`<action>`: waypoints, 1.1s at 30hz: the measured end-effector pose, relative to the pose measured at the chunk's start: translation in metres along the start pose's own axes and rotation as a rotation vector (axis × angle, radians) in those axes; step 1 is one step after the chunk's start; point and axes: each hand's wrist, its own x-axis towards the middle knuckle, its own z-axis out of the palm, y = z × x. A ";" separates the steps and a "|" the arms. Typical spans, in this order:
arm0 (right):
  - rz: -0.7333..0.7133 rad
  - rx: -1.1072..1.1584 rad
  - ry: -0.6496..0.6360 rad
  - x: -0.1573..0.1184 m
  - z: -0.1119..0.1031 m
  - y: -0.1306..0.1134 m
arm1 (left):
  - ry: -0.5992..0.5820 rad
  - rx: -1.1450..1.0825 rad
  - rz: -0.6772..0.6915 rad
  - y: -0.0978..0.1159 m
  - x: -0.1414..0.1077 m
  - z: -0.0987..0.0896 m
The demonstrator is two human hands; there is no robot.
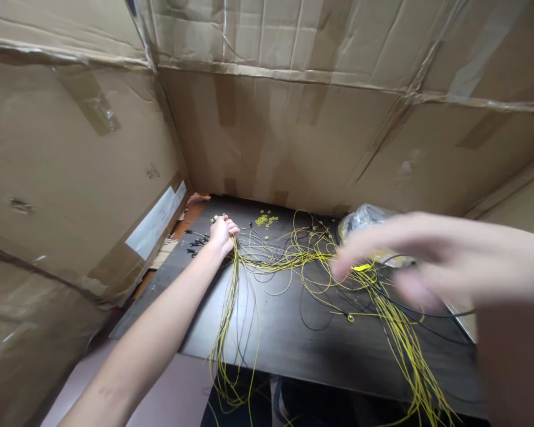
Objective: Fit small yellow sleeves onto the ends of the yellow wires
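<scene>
Near the table's far left corner, my left hand (223, 232) is closed around a bundle of thin yellow and black wires (232, 296), whose lengths hang down over the front edge. Small connector ends poke out beyond its fingers. My right hand (396, 255) is smeared by motion above the right side of the table, in front of a clear plastic bag (367, 219). Below it lies a tangled spread of yellow wires (400, 332) running off the front edge. A black wire passes by the right hand; whether the fingers hold it I cannot tell.
The dark table (289, 332) carries loose small yellow pieces (266, 219) at the back and black connectors (194, 243) at the left. Tall cardboard walls (267, 142) enclose the table's back and sides. A white paper sheet (155, 222) is stuck to the left wall.
</scene>
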 end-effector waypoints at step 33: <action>0.397 -0.172 -0.376 0.103 0.116 0.060 | -0.259 0.480 -0.056 -0.035 -0.031 0.012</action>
